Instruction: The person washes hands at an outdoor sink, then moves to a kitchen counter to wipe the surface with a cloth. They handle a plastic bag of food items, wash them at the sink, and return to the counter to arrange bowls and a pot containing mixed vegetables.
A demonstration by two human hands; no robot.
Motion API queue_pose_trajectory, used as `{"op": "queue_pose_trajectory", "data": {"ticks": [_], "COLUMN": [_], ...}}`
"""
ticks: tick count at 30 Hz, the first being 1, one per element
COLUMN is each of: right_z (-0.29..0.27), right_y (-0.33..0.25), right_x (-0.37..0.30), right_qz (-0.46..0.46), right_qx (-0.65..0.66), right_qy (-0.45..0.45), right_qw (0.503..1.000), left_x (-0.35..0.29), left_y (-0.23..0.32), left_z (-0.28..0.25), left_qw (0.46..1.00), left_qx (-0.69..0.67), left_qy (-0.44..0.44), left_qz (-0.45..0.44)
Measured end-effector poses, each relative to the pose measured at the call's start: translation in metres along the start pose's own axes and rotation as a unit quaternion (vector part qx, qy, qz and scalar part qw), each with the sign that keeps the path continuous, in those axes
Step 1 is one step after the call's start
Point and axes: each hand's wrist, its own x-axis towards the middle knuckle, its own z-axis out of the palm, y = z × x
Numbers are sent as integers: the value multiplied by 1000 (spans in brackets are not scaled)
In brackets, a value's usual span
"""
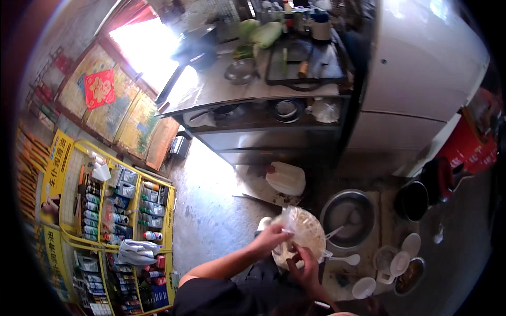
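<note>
- A clear plastic bag (301, 231) holding something pale is gripped at its upper left edge by the left hand (270, 237), whose fingers are closed on the plastic.
- The lower edge of the bag is pinched by the right hand (304, 269); its fingertips are partly hidden behind the plastic, so the exact hold is hard to make out.
- The bag's contents cannot be identified through the crumpled, glaring film.
- Just to the right of the bag, a steel basin (349, 218) is seen on the floor, with a utensil handle resting in it; what fills the basin cannot be told.
- A white ladle (348, 259) lies just below the basin, near the right hand.
- White lids and small bowls (403, 258) are grouped further right; their contents are too small to read.
- A white plastic jug (286, 178) with a red cap lies above the bag on the floor.
- A yellow display rack (113, 210) of bottles is bent by the lens at the left and cut off at the lower edge.
- The person's body is cropped by the bottom rim.
</note>
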Motion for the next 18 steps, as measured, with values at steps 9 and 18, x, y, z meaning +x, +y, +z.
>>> {"op": "queue_pose_trajectory", "data": {"ticks": [9,18], "right_z": [78,125], "right_y": [-26,-45], "right_x": [82,98], "right_qz": [72,24], "right_qx": [2,-157], "right_qy": [222,344], "right_qw": [972,925], "left_x": [-21,34], "left_y": [198,385], "left_z": [-223,-409], "left_qw": [938,871], "left_qx": [52,229], "left_qy": [74,125], "left_qz": [333,416]}}
